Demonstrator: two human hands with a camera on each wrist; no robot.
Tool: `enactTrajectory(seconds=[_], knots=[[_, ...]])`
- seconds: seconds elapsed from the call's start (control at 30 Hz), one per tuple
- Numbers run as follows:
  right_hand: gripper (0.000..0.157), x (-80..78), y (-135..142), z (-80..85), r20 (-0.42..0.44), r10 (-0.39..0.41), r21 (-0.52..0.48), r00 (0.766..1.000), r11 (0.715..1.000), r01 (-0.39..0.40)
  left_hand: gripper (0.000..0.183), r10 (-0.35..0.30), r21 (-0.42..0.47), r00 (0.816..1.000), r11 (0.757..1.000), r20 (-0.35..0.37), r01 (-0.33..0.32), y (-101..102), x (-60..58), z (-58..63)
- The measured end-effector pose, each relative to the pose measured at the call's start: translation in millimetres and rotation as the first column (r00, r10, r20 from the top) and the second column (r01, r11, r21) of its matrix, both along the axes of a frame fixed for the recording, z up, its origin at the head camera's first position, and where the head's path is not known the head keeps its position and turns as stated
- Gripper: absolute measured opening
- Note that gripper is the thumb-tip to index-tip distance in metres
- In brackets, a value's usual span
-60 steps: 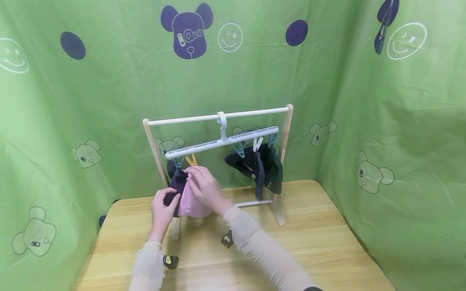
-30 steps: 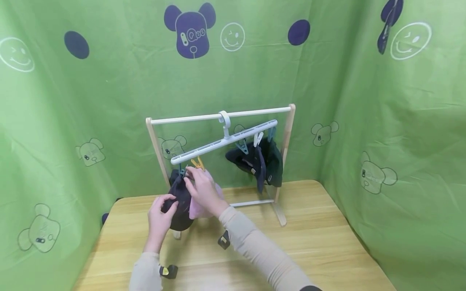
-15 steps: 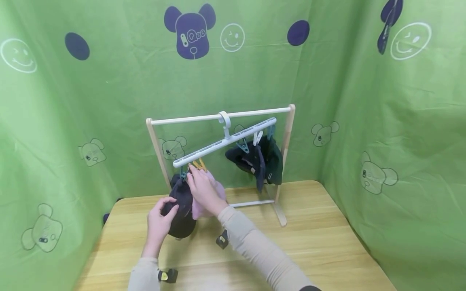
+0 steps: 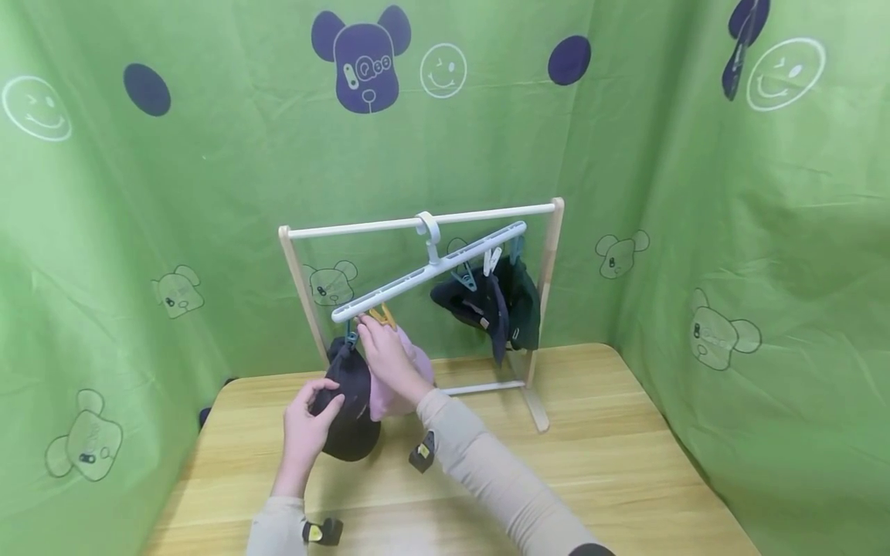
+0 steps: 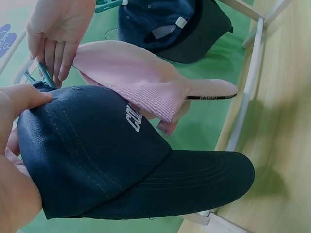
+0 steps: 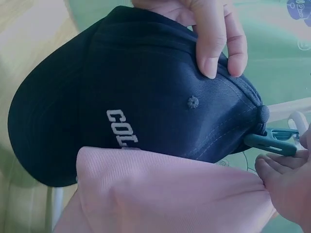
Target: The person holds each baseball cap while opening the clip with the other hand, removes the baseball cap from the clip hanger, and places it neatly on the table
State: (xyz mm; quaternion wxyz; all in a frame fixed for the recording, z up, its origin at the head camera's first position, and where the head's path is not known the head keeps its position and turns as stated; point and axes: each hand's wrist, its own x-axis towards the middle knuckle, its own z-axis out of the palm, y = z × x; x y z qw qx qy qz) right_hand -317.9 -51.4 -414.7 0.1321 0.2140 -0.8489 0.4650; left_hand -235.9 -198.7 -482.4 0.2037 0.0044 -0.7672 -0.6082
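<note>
A dark navy baseball cap (image 5: 97,141) with white lettering hangs from the left end of the white hanger (image 4: 431,270), its brim downward. My left hand (image 4: 306,425) pinches the crown, thumb outside and fingers behind. At the cap's back edge is a teal clothespin (image 6: 274,141); my right hand (image 4: 388,355) has its fingertips on the handles, partly cut off in the right wrist view. Beside it hangs a pink cap (image 5: 131,73), touching the right fingers, under a yellow clothespin (image 4: 382,314).
On the hanger's right side, a dark cap (image 4: 476,301) and a dark green cap (image 4: 524,301) hang from teal and white clothespins (image 4: 492,261). The hanger hooks over a rack's white top rod (image 4: 487,214). The rack stands on a wooden table (image 4: 591,463) before green curtains.
The hanger's left end has tilted down and its right end up. The navy cap has moved lower and nearer, swinging clear of the pink cap. Both hands have shifted only slightly.
</note>
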Motion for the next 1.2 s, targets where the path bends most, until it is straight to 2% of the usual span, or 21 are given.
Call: enactTrajectory(seconds=[0.17, 0.3, 0.4, 0.53, 0.6, 0.8, 0.87, 1.0, 1.2], knots=[[0.039, -3.8, -2, -0.5, 0.088, 0.068, -0.132, 0.994, 0.99, -0.056, 0.02, -0.028, 0.048, 1.0, 0.998, 0.001, 0.027, 1, 3.6, 1.4], [0.038, -5.4, -3, -1.7, 0.164, 0.116, -0.248, 0.98, 0.966, -0.073, 0.021, -0.033, 0.065, 0.999, 0.997, 0.005, 0.033, 3, 3.8, 0.6], [0.038, -3.1, -2, 0.6, 0.224, 0.206, -0.381, 0.952, 0.918, -0.109, 0.022, -0.034, 0.072, 0.999, 0.997, 0.008, 0.033, 3, 3.3, -0.8], [0.039, -8.5, -3, -4.4, 0.281, 0.343, -0.549, 0.896, 0.823, -0.143, 0.021, -0.037, 0.089, 0.999, 0.995, 0.013, 0.036, 3, 5.0, -0.7], [0.04, -15.6, -4, -11.8, 0.298, 0.387, -0.599, 0.873, 0.787, -0.145, 0.02, -0.033, 0.098, 0.999, 0.995, 0.009, 0.032, 3, 5.7, -0.7], [0.04, -20.5, -2, -18.0, 0.29, 0.477, -0.692, 0.83, 0.704, -0.163, 0.02, -0.023, 0.103, 1.0, 0.994, 0.004, 0.023, 4, 6.5, -0.7], [0.04, -20.8, -1, -18.4, 0.276, 0.507, -0.695, 0.817, 0.692, -0.194, 0.02, -0.024, 0.111, 1.0, 0.994, 0.011, 0.023, 4, 6.5, -1.0], [0.04, -21.5, 1, -19.5, 0.267, 0.537, -0.673, 0.801, 0.699, -0.244, 0.021, -0.023, 0.12, 0.999, 0.993, 0.023, 0.02, 3, 6.6, -1.5], [0.039, -20.9, 3, -20.0, 0.276, 0.54, -0.659, 0.795, 0.708, -0.252, 0.022, -0.027, 0.13, 0.999, 0.991, 0.026, 0.023, 3, 7.8, -1.4]])
